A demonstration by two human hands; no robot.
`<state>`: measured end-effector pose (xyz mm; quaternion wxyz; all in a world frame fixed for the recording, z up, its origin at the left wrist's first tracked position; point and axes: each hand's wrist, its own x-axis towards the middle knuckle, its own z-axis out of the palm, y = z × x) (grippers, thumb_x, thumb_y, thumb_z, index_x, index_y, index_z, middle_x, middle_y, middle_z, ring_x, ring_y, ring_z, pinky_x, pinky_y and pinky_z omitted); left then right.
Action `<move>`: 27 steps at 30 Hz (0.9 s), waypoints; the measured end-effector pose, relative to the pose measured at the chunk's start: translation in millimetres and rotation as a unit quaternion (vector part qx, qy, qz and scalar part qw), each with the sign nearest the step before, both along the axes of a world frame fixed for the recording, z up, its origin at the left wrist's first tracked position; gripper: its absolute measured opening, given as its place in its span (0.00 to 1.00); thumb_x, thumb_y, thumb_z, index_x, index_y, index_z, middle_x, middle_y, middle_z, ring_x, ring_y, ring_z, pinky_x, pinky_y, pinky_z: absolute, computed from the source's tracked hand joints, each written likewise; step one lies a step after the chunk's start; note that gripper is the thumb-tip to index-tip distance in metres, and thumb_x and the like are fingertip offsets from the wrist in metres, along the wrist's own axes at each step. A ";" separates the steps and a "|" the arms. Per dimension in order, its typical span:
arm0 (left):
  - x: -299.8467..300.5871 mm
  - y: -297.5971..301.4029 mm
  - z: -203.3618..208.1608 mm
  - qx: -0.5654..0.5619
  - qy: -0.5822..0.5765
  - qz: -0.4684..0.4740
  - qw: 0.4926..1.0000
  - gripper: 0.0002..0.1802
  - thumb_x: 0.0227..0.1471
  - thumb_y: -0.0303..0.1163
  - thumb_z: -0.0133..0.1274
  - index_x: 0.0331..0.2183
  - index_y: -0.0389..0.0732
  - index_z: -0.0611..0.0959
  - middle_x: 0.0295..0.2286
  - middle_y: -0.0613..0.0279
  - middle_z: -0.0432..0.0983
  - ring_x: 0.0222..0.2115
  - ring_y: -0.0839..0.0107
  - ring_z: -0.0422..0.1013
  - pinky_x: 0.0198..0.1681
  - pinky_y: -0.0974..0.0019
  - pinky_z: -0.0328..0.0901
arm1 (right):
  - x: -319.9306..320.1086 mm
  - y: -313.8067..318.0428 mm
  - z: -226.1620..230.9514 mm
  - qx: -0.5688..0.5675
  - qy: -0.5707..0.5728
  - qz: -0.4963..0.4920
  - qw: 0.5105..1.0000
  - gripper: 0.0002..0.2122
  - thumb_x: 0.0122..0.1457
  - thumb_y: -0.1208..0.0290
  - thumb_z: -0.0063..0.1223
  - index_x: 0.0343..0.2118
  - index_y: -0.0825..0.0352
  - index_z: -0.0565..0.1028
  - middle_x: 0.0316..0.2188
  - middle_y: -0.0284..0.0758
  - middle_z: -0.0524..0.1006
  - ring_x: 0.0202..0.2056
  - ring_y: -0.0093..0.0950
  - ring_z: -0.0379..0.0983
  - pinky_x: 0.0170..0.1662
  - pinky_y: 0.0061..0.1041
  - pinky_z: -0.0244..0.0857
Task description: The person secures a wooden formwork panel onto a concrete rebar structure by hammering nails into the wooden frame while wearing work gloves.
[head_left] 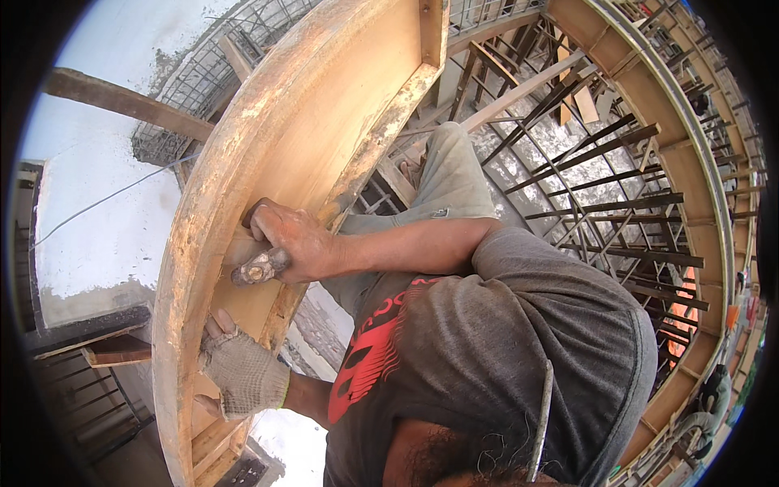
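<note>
My right hand [296,242] is bare and closed around a hammer [258,268], whose worn metal head points left against the inside face of a curved wooden formwork panel [324,105]. The right forearm reaches across my grey shirt with a red print [381,349]. Lower down, my left hand [242,372] wears a knitted work glove and presses flat on the same panel near its thick outer rim [182,268], fingers over a small wooden block. My trouser leg [446,174] stretches away above the hands.
A lattice of steel reinforcing bars [584,178] lies beneath me to the right, bounded by curved timber formwork [690,154]. A white concrete wall [105,227] and a wooden beam [122,101] are on the left. A thin metal rod [540,422] sticks up near my shoulder.
</note>
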<state>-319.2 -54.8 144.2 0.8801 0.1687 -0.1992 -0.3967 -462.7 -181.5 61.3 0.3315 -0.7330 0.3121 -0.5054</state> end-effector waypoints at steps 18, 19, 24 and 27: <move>180.5 72.0 -17.1 0.256 -0.345 0.494 0.756 0.23 0.49 0.41 0.60 0.37 0.28 0.82 0.25 0.52 0.76 0.30 0.62 0.74 0.37 0.62 0.69 | 5.8 5.4 -11.1 -0.085 0.005 0.008 0.996 0.42 0.39 0.63 0.71 0.57 0.71 0.61 0.55 0.58 0.60 0.57 0.58 0.59 0.57 0.51 0.60; 173.9 63.1 -14.5 0.256 -0.361 0.475 0.760 0.23 0.49 0.41 0.60 0.37 0.28 0.82 0.25 0.52 0.77 0.30 0.62 0.75 0.37 0.62 0.69 | 5.4 5.1 -12.2 -0.088 -0.003 0.013 0.996 0.42 0.39 0.64 0.70 0.57 0.71 0.61 0.55 0.58 0.60 0.57 0.59 0.59 0.57 0.51 0.60; 143.8 23.7 -1.5 0.247 -0.410 0.402 0.781 0.23 0.49 0.41 0.59 0.37 0.28 0.82 0.26 0.52 0.77 0.31 0.62 0.75 0.38 0.62 0.69 | -1.8 9.4 -22.3 -0.095 -0.015 0.033 0.995 0.41 0.40 0.64 0.70 0.57 0.72 0.61 0.55 0.58 0.59 0.58 0.59 0.57 0.56 0.52 0.61; 125.4 7.4 3.4 0.241 -0.434 0.362 0.788 0.23 0.49 0.41 0.59 0.37 0.28 0.83 0.27 0.52 0.77 0.32 0.62 0.75 0.38 0.62 0.69 | -7.4 13.4 -24.9 -0.112 0.015 0.050 0.992 0.40 0.40 0.61 0.70 0.56 0.72 0.63 0.56 0.58 0.59 0.58 0.59 0.58 0.56 0.51 0.63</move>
